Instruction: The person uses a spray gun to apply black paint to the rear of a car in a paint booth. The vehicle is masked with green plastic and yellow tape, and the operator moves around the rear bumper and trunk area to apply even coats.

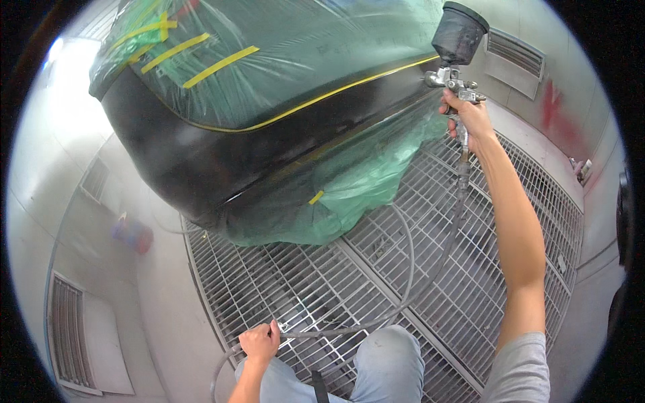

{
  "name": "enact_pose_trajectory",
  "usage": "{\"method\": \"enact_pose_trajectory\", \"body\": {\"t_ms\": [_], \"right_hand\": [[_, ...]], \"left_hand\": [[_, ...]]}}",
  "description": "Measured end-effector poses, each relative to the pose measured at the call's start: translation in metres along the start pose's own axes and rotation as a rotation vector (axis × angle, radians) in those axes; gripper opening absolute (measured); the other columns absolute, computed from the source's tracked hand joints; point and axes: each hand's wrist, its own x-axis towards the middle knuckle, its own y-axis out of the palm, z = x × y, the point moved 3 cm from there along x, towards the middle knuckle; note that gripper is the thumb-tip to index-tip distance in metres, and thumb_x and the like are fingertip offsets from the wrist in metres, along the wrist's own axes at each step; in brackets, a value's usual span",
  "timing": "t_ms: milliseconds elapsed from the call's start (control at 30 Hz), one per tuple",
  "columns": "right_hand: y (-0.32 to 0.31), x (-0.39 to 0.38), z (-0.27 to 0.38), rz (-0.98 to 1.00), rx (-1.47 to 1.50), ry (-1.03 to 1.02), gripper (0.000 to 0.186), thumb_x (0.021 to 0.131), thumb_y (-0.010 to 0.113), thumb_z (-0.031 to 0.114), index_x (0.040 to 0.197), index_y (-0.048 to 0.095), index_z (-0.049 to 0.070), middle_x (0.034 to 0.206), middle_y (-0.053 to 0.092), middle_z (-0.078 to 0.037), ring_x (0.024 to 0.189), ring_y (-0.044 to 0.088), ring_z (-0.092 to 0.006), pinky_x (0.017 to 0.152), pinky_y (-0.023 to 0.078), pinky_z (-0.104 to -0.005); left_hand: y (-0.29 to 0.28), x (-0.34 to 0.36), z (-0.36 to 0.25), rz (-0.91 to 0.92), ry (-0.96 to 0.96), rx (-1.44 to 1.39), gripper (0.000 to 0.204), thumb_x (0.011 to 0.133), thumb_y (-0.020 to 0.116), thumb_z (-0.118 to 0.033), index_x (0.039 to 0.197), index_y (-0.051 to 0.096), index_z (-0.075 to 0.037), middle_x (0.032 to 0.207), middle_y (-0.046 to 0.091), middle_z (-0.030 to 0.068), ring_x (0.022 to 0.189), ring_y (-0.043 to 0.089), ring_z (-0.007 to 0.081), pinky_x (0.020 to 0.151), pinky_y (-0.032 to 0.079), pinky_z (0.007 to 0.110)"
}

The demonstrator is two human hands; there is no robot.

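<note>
Spray gun [454,83] is up at the top right of my head view, gripped in the right hand [473,117], fingers curled around the handle, and the arm above the grey sleeve cuff [521,369] stretched way out; I can't tell from my end whether the trigger is squeezed; the dark cup [459,36] sits on top, tipped a little, and the nozzle side faces left, toward the black curved panel [201,156]; how much gap there is between the two, I honestly can't say; a grey hose [459,213] drops from the bottom of the handle, sweeps over the metal floor grating [296,263] and runs across to the left hand [261,341], which is clenched around it down by the knees, thumb on top; another stretch of line [411,250] curves down from under the plastic, and I can't tell if that's separate; green plastic sheeting [322,47] covers the area above the panel, edged with a yellow tape line [295,109] plus a few loose-looking strips [222,66] stuck on up top; more green plastic [356,188] hangs below; I've also got a slatted vent [67,334] on the left wall and a red smudge [557,115] on the right one.
</note>
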Motion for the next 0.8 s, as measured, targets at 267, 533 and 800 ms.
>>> {"method": "enact_pose_trajectory", "body": {"t_ms": [267, 533, 800], "right_hand": [[-0.086, 0.106, -0.020, -0.176, 0.003, -0.026, 0.020, 0.095, 0.076, 0.028, 0.097, 0.069, 0.009, 0.078, 0.069, -0.005, 0.048, 0.052, -0.0113, 0.040, 0.044, -0.0295], [-0.144, 0.149, -0.057, -0.661, -0.242, -0.038, 0.032, 0.092, 0.076, 0.032, 0.083, 0.073, 0.001, 0.071, 0.071, -0.008, 0.047, 0.058, -0.0143, 0.044, 0.046, -0.0310], [-0.035, -0.023, -0.107, -0.026, -0.127, -0.224, 0.018, 0.100, 0.067, 0.021, 0.095, 0.070, 0.004, 0.069, 0.064, -0.002, 0.048, 0.053, -0.0072, 0.043, 0.042, -0.0232]], "left_hand": [[-0.019, 0.034, -0.056, -0.008, 0.061, -0.033, 0.046, 0.086, 0.076, -0.022, 0.052, 0.047, -0.012, 0.048, 0.051, 0.0087, 0.037, 0.049, 0.0294, 0.039, 0.035, 0.041], [-0.016, 0.050, -0.079, 0.006, 0.067, -0.039, 0.046, 0.088, 0.075, -0.021, 0.052, 0.048, -0.011, 0.049, 0.052, 0.0093, 0.039, 0.051, 0.0300, 0.040, 0.036, 0.042], [-0.026, 0.066, -0.068, 0.060, 0.077, 0.121, 0.038, 0.081, 0.081, -0.025, 0.053, 0.058, -0.013, 0.050, 0.057, 0.0071, 0.041, 0.056, 0.0284, 0.042, 0.041, 0.039]]}}
